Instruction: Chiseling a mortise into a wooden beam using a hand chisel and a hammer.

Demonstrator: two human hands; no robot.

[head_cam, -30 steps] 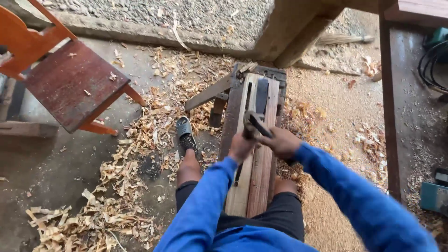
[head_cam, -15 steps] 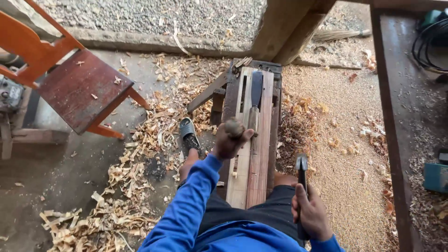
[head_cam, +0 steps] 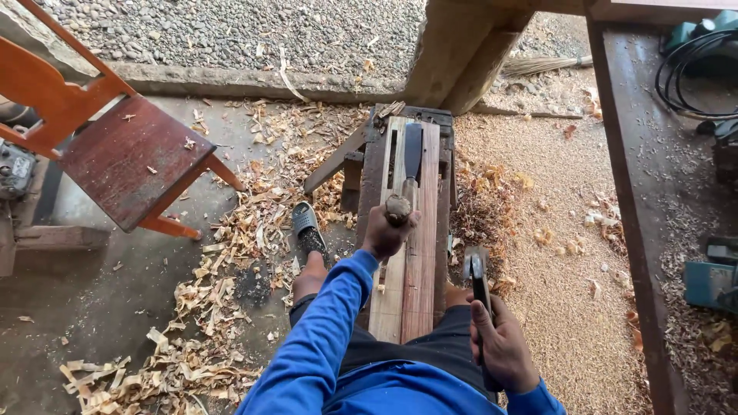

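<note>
Left hand (head_cam: 387, 233) fingers grip a chisel (head_cam: 407, 173) on planks (head_cam: 411, 269); right hand (head_cam: 501, 347) fingers clasp seemingly a hammer (head_cam: 477, 273).

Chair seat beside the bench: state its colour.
The chair seat is dark reddish-brown, on an orange-red frame; the head view, the only one, shows it.

Premises: an open-sided woodworking shop. Evidence: wood shavings (head_cam: 192, 323) and sawdust (head_cam: 561, 253) across the concrete floor (head_cam: 69, 323), planks on a low sawhorse (head_cam: 407, 230), a chisel (head_cam: 410, 165), gravel (head_cam: 231, 31) just outside.
</note>
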